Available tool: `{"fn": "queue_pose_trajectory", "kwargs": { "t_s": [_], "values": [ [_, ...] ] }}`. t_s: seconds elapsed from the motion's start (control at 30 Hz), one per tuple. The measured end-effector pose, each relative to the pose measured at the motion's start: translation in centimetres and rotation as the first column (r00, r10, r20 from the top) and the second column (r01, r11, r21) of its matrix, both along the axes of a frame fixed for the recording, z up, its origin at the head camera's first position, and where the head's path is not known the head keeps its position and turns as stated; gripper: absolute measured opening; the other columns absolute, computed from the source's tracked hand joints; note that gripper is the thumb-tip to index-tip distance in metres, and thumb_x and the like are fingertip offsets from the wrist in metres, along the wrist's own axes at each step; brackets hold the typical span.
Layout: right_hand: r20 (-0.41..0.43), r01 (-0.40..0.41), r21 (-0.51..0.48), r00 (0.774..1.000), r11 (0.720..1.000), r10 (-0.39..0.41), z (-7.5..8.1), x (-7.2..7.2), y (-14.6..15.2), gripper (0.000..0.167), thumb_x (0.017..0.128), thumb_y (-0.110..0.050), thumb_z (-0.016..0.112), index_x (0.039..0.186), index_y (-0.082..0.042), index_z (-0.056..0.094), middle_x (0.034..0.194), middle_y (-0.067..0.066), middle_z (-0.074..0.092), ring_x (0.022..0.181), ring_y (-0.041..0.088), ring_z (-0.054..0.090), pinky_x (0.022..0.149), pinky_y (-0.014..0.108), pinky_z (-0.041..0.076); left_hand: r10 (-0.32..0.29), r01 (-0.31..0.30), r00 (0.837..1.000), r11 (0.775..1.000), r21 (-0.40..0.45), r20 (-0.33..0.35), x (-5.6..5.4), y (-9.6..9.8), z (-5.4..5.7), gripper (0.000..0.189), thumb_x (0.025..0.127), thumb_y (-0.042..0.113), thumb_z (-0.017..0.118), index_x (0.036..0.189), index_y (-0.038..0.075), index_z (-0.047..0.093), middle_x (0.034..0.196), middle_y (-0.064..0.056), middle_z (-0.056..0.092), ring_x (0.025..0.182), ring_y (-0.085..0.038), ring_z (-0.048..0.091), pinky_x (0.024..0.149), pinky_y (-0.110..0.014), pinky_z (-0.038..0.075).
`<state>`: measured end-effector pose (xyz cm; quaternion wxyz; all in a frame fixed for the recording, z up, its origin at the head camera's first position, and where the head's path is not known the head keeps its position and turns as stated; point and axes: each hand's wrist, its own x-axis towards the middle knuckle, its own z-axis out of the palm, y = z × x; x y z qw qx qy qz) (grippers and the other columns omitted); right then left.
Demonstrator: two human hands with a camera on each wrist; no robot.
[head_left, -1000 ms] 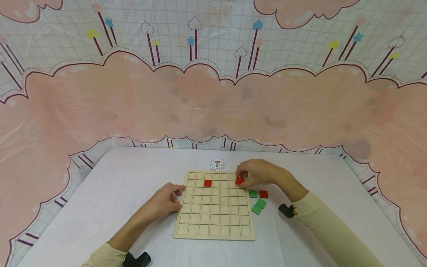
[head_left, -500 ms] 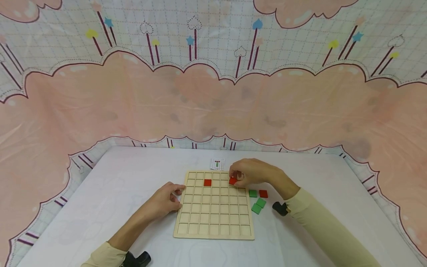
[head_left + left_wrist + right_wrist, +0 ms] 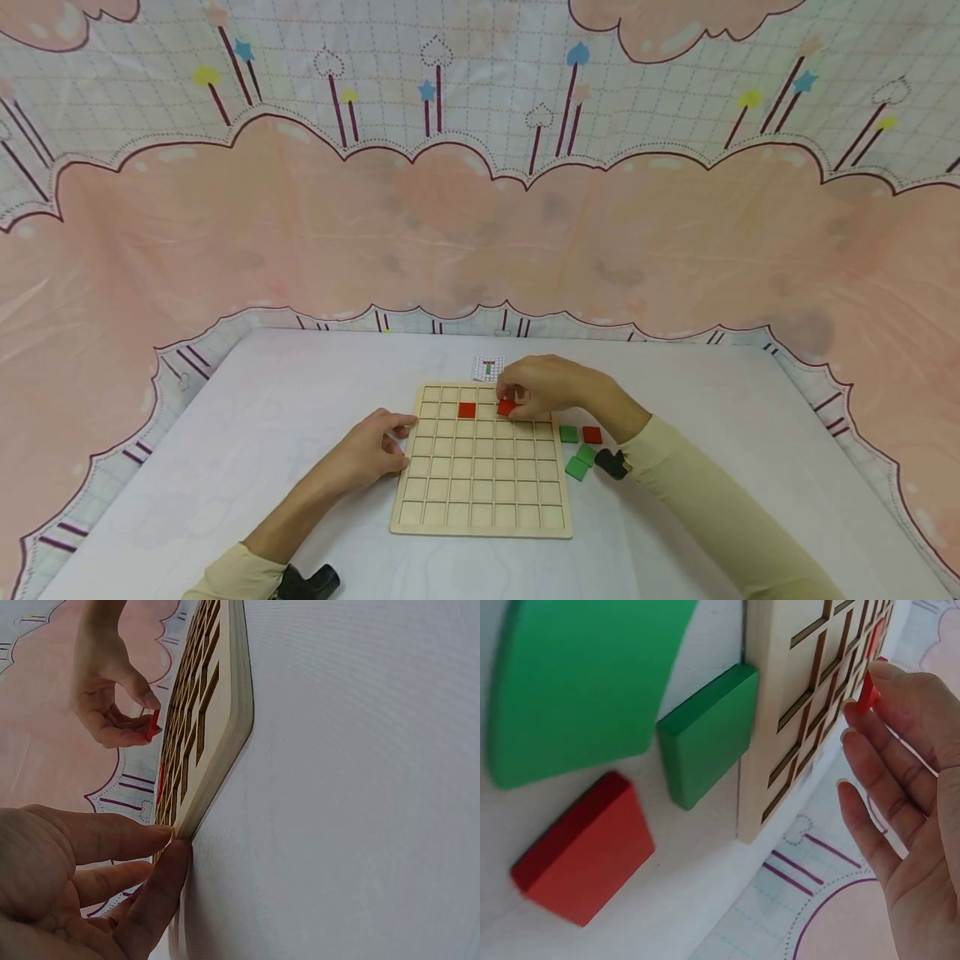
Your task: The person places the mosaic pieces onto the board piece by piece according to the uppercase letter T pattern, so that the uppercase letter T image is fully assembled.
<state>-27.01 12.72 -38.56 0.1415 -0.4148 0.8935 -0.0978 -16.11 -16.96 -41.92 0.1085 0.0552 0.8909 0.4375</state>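
Observation:
A square wooden grid board lies on the white table, with one red tile set in a cell of its second row. My left hand holds the board's left edge with thumb and fingertips, which meet at the rim in the left wrist view. Above the board's far part, my right hand pinches a second red tile between thumb and finger. That tile looks tilted on edge in the right wrist view, right of the placed one. Whether it touches the board cannot be told.
Right of the board lie several green tiles, among them one green tile beside its edge, and another red tile. Behind the board is a small printed pattern card. A patterned cloth hangs behind the table.
My right hand has moved left across the board's second row, carrying the red tile toward the placed one. My left hand and the board have stayed put.

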Motion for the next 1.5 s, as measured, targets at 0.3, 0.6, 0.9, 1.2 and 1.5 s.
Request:
{"fn": "queue_pose_trajectory", "kwargs": {
  "t_s": [0.3, 0.6, 0.9, 1.2, 1.5],
  "values": [
    [-0.01, -0.046, 0.011, 0.999, 0.999, 0.046, 0.1, -0.4, -1.2, 0.021, 0.091, -0.033, 0.076, 0.11, -0.022, 0.072, 0.095, -0.014, 0.063, 0.09, 0.009, 0.059, 0.079, 0.026, 0.05, -0.006, 0.006, 1.0, 1.0, -0.003, -0.007, 0.0, -0.1, 0.0, 0.061, 0.078, -0.013, 0.072, 0.137, -0.006, 0.058, 0.108, -0.01, 0.055, 0.081, -0.017, 0.055, 0.06, -0.024, 0.046],
    [-0.041, -0.083, 0.041, 0.996, 0.996, 0.085, -0.1, -0.4, -2.3, 0.019, 0.092, -0.031, 0.075, 0.109, -0.024, 0.071, 0.096, -0.012, 0.062, 0.09, 0.007, 0.057, 0.078, 0.025, 0.049, -0.003, 0.003, 1.0, 1.0, -0.007, -0.005, -0.1, -0.1, -0.2, 0.061, 0.078, -0.013, 0.073, 0.137, -0.006, 0.058, 0.107, -0.009, 0.055, 0.08, -0.017, 0.054, 0.06, -0.024, 0.046],
    [-0.059, -0.093, 0.045, 0.994, 0.995, 0.096, -0.3, -0.3, -3.0, 0.019, 0.092, -0.03, 0.075, 0.109, -0.023, 0.07, 0.098, -0.012, 0.06, 0.09, 0.006, 0.057, 0.078, 0.025, 0.049, 0.005, -0.005, 1.0, 1.0, 0.015, 0.006, 0.1, -0.1, -0.1, 0.061, 0.078, -0.014, 0.073, 0.137, -0.006, 0.058, 0.108, -0.009, 0.055, 0.08, -0.017, 0.054, 0.06, -0.024, 0.045],
    [-0.069, -0.095, 0.051, 0.993, 0.994, 0.098, -0.4, -0.4, -3.2, 0.02, 0.092, -0.03, 0.076, 0.11, -0.023, 0.07, 0.1, -0.012, 0.059, 0.091, 0.006, 0.056, 0.08, 0.025, 0.049, 0.011, -0.011, 1.0, 1.0, 0.008, 0.007, 0.1, 0.0, -0.1, 0.061, 0.079, -0.013, 0.074, 0.137, -0.004, 0.059, 0.107, -0.008, 0.055, 0.081, -0.017, 0.054, 0.06, -0.024, 0.045],
    [-0.053, -0.06, 0.045, 0.997, 0.997, 0.062, -0.2, -0.2, -2.4, 0.023, 0.093, -0.028, 0.074, 0.115, -0.022, 0.07, 0.107, -0.009, 0.062, 0.092, 0.007, 0.056, 0.082, 0.027, 0.049, 0.005, -0.005, 1.0, 1.0, 0.008, 0.004, -0.1, 0.0, -0.1, 0.061, 0.079, -0.013, 0.074, 0.137, -0.006, 0.058, 0.107, -0.009, 0.055, 0.081, -0.017, 0.054, 0.06, -0.024, 0.046]
  ]
}}
